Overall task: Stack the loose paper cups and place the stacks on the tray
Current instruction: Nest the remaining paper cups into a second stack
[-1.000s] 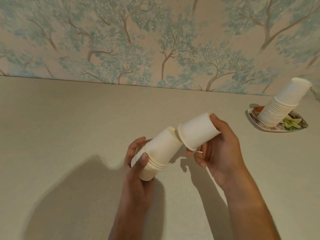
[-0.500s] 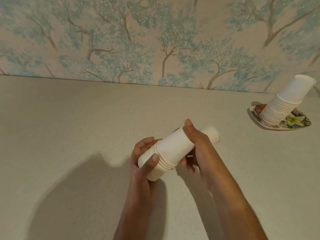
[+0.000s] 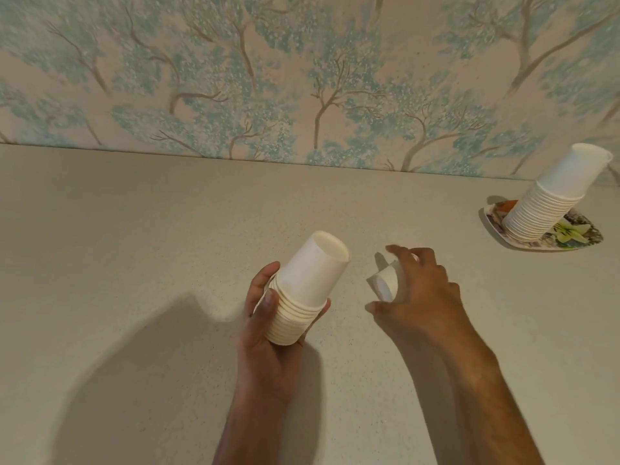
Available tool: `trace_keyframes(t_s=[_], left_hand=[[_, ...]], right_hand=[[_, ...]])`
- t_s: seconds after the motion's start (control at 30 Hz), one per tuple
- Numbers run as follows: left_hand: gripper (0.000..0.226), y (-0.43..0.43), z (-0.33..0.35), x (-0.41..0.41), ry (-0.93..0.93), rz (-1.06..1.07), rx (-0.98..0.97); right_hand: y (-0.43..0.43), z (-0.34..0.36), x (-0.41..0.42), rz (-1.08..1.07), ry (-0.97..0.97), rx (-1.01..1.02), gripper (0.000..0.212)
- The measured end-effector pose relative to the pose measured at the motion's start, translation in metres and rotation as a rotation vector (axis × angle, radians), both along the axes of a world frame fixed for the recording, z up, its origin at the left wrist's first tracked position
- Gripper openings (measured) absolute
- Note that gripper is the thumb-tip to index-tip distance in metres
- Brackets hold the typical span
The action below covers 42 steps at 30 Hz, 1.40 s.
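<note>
Tree-patterned wallpaper [image 3: 302, 78] rises behind a speckled beige countertop [image 3: 134, 246].

The left hand [image 3: 268, 333] is wrapped around the lower rims of a stack of white paper cups [image 3: 303, 290], thumb along the near side. The right hand [image 3: 417, 293], palm down, curls its fingers over 1 small white paper cup [image 3: 385, 283]. Both forearms are bare.

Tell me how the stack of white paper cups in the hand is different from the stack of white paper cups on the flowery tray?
The stack of white paper cups in the left hand is shorter and is gripped above the counter. The stack of white paper cups on the flowery tray is taller, stands untouched by the wall and appears to lean right. Both are upside down.
</note>
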<state>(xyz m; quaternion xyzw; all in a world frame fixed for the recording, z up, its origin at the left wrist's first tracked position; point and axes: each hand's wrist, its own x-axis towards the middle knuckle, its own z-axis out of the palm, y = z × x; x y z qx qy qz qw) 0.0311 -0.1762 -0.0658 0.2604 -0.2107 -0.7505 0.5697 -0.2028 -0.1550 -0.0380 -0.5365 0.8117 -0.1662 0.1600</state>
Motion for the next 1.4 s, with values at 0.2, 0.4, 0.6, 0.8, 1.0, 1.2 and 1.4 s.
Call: trace_keyframes(t_s=[0.2, 0.4, 0.6, 0.8, 1.0, 1.2, 1.4], left_hand=[[0.095, 0.002, -0.003, -0.005, -0.014, 0.000, -0.014], [0.082, 0.000, -0.011, -0.008, -0.096, 0.013, -0.064], [0.084, 0.001, -0.010, -0.009, -0.130, -0.032, -0.080], [0.081, 0.001, -0.010, -0.010, -0.179, -0.059, -0.094], [0.087, 0.002, -0.010, -0.010, -0.155, -0.077, -0.111], [0.089, 0.000, -0.012, -0.005, -0.110, -0.057, -0.071], [0.090, 0.003, 0.010, -0.010, -0.094, -0.016, -0.047]], right_hand=[[-0.001, 0.014, -0.004, -0.172, -0.493, -0.347, 0.047], [0.009, 0.060, 0.007, -0.194, -1.708, -0.494, 0.027], [0.012, 0.071, 0.023, -0.101, -1.822, -0.335, 0.077], [0.007, 0.065, 0.036, -0.040, -1.785, -0.238, 0.065], [0.003, 0.057, 0.053, -0.019, -1.591, -0.211, 0.042], [0.001, 0.056, 0.071, -0.076, -1.222, -0.273, 0.028], [0.016, 0.087, 0.075, 0.001, -1.007, -0.492, 0.027]])
